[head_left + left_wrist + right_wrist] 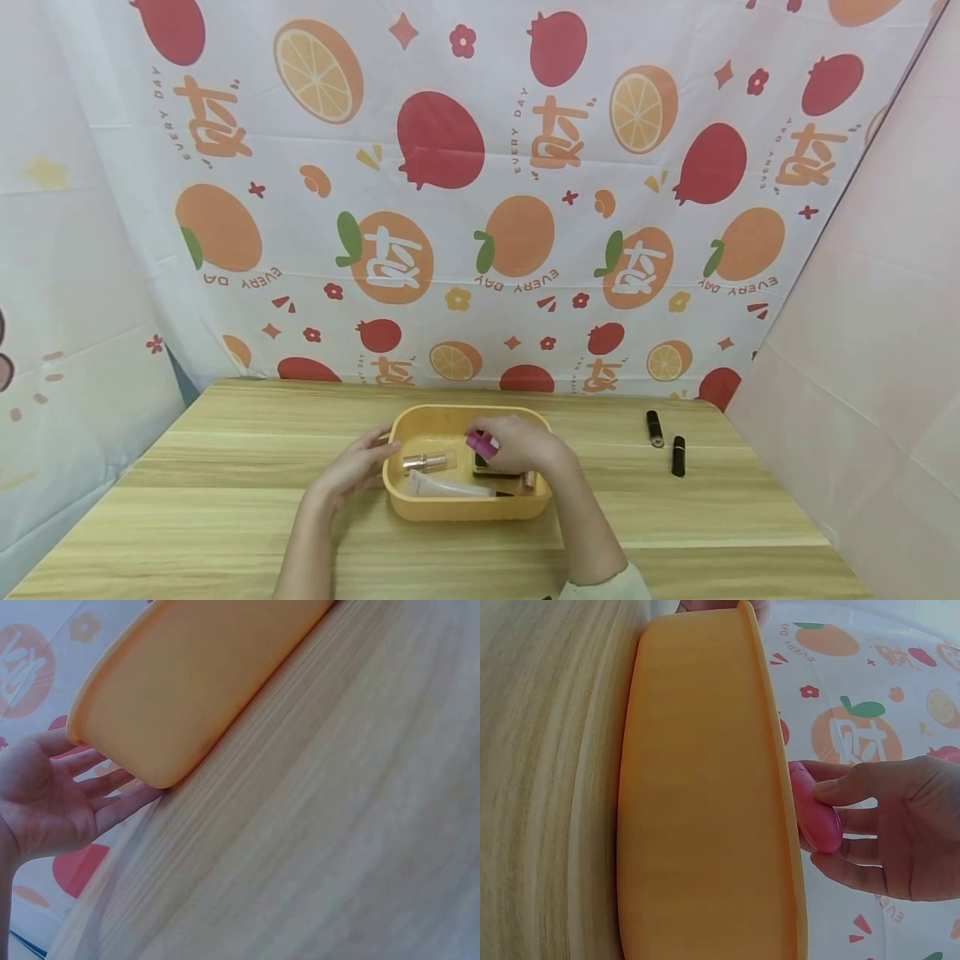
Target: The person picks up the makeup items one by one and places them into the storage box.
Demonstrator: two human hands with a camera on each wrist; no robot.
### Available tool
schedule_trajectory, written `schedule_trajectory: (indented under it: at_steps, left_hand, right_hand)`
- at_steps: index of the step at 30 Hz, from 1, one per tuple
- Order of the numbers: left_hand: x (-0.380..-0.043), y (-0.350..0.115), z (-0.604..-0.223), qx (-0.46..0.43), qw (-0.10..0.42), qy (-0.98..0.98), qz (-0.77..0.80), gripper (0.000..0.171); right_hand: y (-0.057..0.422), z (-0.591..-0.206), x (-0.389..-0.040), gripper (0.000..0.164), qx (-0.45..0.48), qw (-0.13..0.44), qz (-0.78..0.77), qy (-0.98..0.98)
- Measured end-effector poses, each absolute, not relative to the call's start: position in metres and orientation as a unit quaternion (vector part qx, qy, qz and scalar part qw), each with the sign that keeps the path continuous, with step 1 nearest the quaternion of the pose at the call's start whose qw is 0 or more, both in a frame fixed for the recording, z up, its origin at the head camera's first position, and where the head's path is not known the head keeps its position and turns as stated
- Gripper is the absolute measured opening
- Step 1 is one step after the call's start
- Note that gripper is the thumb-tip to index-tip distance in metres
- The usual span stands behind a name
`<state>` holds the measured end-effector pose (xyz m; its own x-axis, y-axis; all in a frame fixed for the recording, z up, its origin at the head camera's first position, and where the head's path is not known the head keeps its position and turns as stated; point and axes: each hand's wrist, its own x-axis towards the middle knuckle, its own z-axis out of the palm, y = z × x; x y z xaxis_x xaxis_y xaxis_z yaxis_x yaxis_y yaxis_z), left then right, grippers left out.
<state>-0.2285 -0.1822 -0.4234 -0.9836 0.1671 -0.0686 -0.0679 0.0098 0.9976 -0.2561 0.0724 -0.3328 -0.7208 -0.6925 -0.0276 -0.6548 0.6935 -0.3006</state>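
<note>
A yellow plastic basin [468,510] stands on the table with cosmetics inside. My left hand [358,468] holds its left end, the thumb at the rim and the fingers along the outer wall. Over the basin's right half, my right hand [517,443] pinches a glossy pink, rounded cosmetic item [817,814] between thumb and fingers; its exact kind is unclear. Inside lie a lipstick tube [426,462] with a clear end, a whitish squeeze tube [450,487] with a dark cap, a black case [491,472] partly under the right hand, and a small rose-gold piece [529,481].
Two black lipstick-like tubes, one farther back [655,428] and one nearer [678,457], lie on the wood-grain table [187,517] right of the basin. A fruit-printed cloth [480,333] hangs behind the table, with pale cloths at both sides.
</note>
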Motion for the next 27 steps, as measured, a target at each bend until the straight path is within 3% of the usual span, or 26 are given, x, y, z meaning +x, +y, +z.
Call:
schedule_trajectory:
  at_steps: [15, 27]
  left_hand:
    - [-0.2291, -0.1813, -0.4228, 0.032, 0.080, 0.705, 0.704, 0.056]
    - [-0.2318, -0.1836, -0.4237, 0.045, 0.087, 0.710, 0.698, 0.062]
  right_hand:
    - [0.0712, -0.3377, -0.2582, 0.035, -0.353, 0.111, -0.155, 0.916]
    - [0.0741, -0.3334, -0.2605, 0.043, -0.354, 0.101, -0.165, 0.915]
